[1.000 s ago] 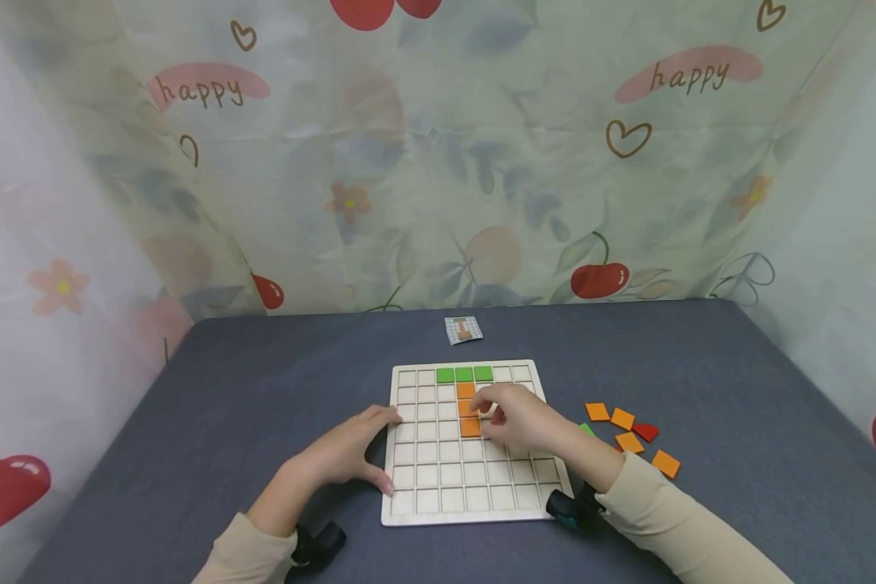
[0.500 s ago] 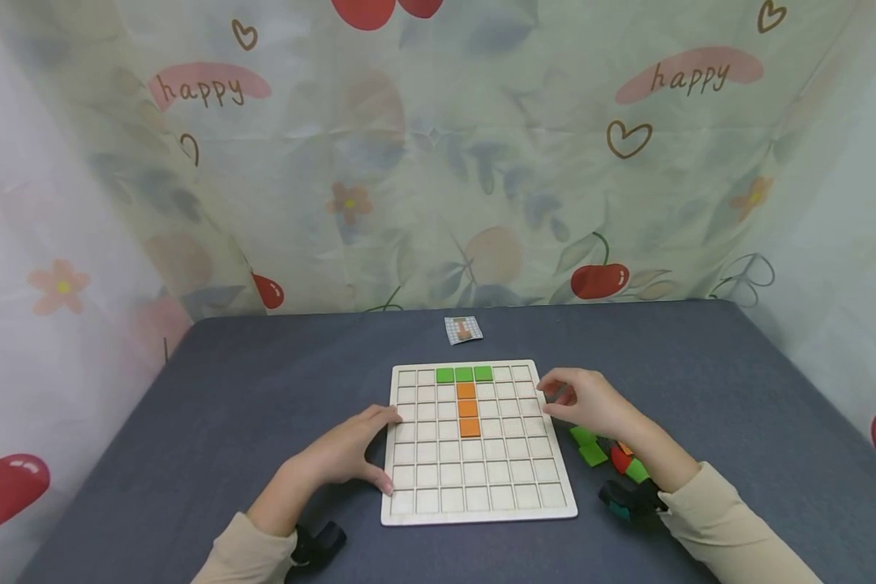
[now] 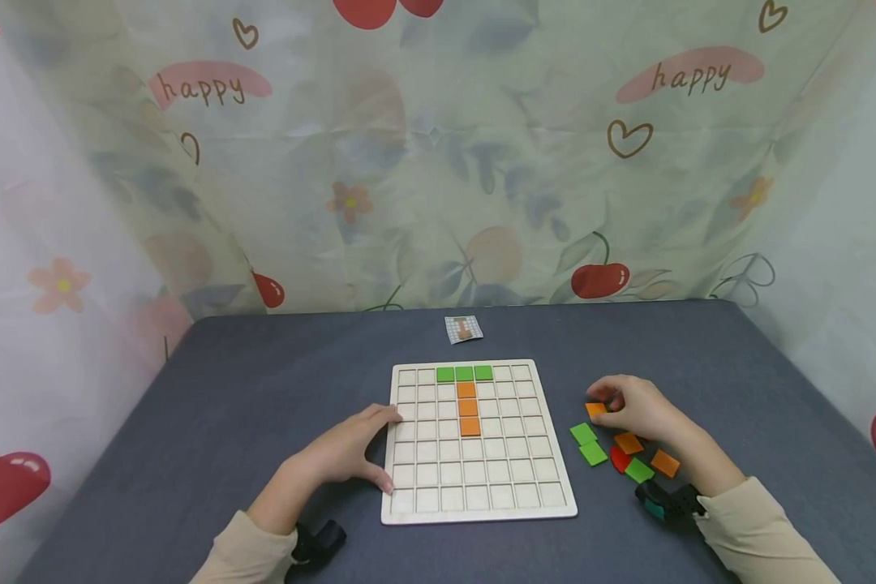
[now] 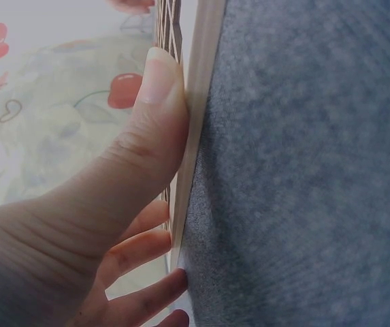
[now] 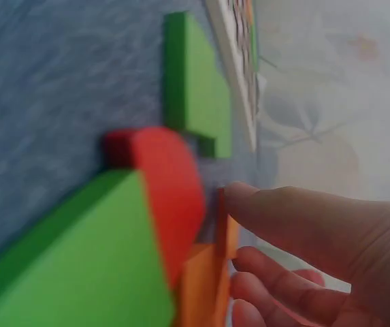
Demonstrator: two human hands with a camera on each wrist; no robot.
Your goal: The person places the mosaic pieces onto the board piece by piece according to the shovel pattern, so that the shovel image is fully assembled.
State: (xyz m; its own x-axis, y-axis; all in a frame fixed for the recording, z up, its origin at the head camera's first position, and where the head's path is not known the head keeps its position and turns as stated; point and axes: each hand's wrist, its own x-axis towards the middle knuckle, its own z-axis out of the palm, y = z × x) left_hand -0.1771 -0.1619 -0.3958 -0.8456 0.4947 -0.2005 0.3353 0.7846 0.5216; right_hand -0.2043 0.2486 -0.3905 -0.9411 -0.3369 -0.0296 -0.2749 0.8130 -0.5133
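A pale square grid board (image 3: 482, 495) lies on the table. Three green tiles sit in a row at its top, with three orange tiles (image 3: 467, 408) in a column below. My left hand (image 3: 336, 450) rests against the board's left edge, thumb and fingers spread along it; the left wrist view shows the thumb (image 4: 157, 102) on the rim. To the right of the board, my right hand (image 3: 638, 405) holds a loose orange tile (image 3: 594, 409) between thumb and fingertips, low at the table. In the right wrist view the thumb (image 5: 276, 211) meets an orange edge.
Loose green tiles (image 3: 593, 453), a red piece (image 3: 620, 460) and more orange tiles (image 3: 664, 463) lie near my right hand, some overlapping. A small printed card (image 3: 463, 329) lies beyond the board. A patterned curtain (image 3: 423, 203) hangs behind the table.
My right hand has moved right, from above the board's orange column to the loose tiles, uncovering the third orange tile. My left hand has stayed at the board's edge.
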